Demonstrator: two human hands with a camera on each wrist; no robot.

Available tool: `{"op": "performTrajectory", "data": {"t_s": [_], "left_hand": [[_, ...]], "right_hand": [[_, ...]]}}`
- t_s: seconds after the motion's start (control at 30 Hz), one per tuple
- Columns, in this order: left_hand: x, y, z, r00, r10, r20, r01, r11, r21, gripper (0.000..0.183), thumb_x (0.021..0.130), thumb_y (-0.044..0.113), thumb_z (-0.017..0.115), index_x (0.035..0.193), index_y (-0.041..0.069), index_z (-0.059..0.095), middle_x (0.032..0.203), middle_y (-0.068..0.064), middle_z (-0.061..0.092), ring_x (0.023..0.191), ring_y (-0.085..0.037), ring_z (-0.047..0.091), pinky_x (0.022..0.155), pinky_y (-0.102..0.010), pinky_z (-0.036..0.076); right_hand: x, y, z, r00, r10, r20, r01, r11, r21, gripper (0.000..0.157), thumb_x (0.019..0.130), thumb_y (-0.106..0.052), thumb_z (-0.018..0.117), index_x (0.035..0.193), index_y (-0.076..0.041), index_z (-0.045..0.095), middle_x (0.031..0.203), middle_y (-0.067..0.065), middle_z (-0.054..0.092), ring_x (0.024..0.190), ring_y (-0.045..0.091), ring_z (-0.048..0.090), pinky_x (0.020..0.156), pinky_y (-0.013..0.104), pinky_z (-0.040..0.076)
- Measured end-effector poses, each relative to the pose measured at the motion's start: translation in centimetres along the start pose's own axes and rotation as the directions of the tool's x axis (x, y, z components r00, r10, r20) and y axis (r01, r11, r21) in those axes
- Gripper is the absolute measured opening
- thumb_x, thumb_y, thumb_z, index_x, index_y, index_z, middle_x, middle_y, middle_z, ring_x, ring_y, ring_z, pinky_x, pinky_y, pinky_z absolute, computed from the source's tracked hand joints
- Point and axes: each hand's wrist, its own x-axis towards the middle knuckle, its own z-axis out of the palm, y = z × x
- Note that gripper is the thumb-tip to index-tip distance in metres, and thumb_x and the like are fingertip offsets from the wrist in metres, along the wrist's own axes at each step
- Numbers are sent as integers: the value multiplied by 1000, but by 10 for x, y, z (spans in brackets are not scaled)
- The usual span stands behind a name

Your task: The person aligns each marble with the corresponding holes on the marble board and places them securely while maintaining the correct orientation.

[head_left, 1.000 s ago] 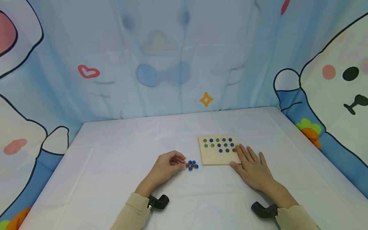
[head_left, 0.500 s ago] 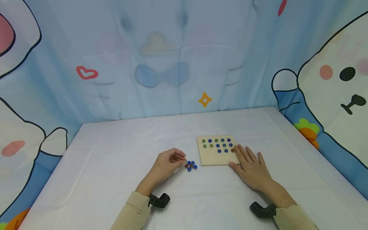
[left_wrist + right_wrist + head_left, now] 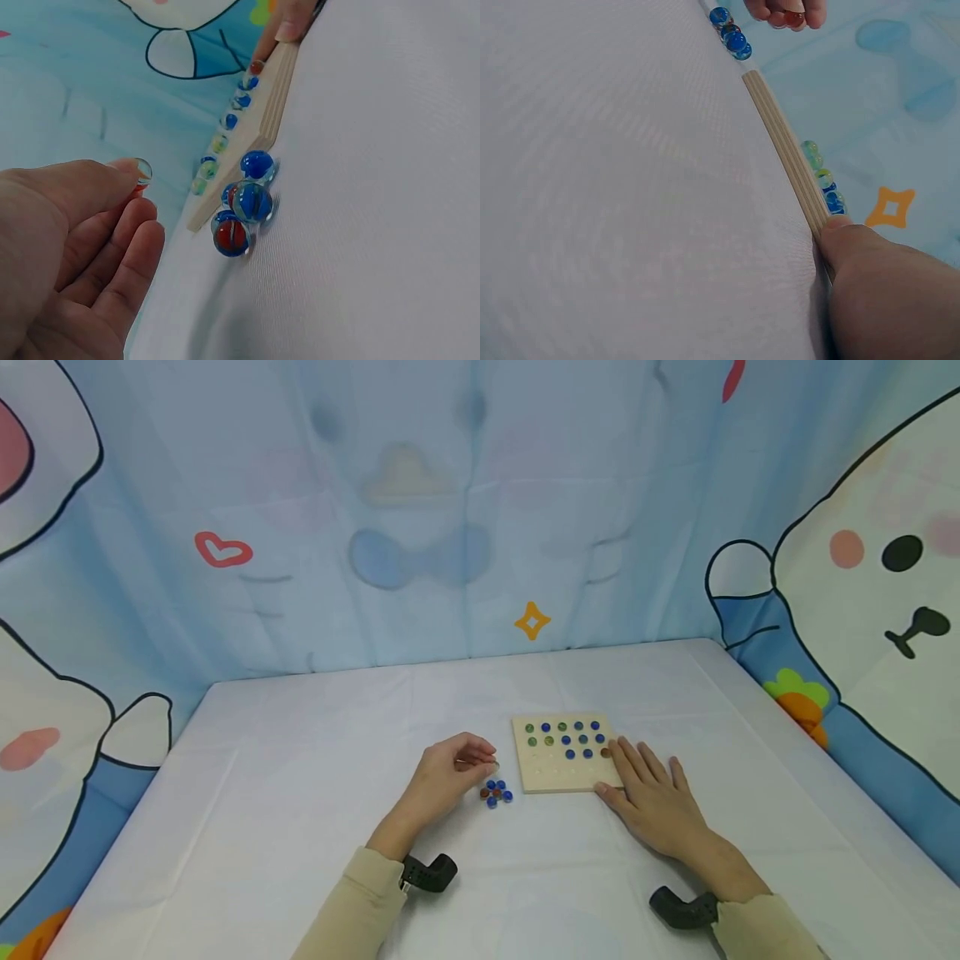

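My left hand (image 3: pixel 450 779) is raised beside the loose marbles, pinching a clear glass marble (image 3: pixel 145 172) with a reddish-orange swirl between thumb and fingertips. Just below its fingertips in the head view, several blue and red-brown marbles (image 3: pixel 492 802) lie clustered on the white cloth. To their right is a pale wooden board (image 3: pixel 546 779) with rows of small hollows. Green, blue and one brown marble (image 3: pixel 605 752) sit in its far rows; the near hollows are bare. My right hand (image 3: pixel 660 806) rests at the board's right edge with fingers straight, its thumb at the near corner.
A white cloth (image 3: pixel 300 827) covers the table around the board. Behind it hangs a light blue curtain (image 3: pixel 420 610) with cartoon figures. A black wrist camera (image 3: pixel 431 873) sticks out from the left sleeve, and another black camera (image 3: pixel 682 910) from the right.
My left hand has lifted away from the marble cluster, moving up and slightly right with the pinched marble. My right hand stays at the board's edge. The head view has shifted slightly.
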Motion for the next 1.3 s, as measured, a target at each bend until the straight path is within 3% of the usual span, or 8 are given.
{"op": "performTrajectory", "data": {"t_s": [0.3,0.63,1.03,1.3], "left_hand": [[9,7,9,1000,-8,-5,8,1000,-3,21,94,20,69,113,11,67,103,4,73,98,-10,66,90,-25,54],[17,14,18,1000,-21,-21,20,999,-32,17,92,16,72,108,15,68,101,2,72,92,-9,67,84,-23,56],[27,20,28,1000,-20,-9,19,997,-70,25,91,10,71,115,6,67,105,-3,71,95,-12,67,83,-19,55],[31,22,35,998,-61,2,61,997,-44,19,93,15,70,111,13,69,103,4,72,91,-6,66,82,-20,55]], "right_hand": [[0,1,1,1000,-4,-4,4,1000,3,81,100,-58,40,157,-3,21,163,22,19,149,48,14,115,72,1],[0,0,0,1000,-8,-6,8,1000,0,80,101,-57,40,156,-3,22,163,23,20,148,48,15,115,72,3],[0,0,-1,1000,-6,-6,5,1000,-6,80,100,-57,40,156,-3,22,163,22,19,149,48,14,115,72,2],[0,0,1,1000,0,-1,0,1000,0,81,100,-58,40,157,-3,21,163,22,19,149,48,14,115,72,1]]}}
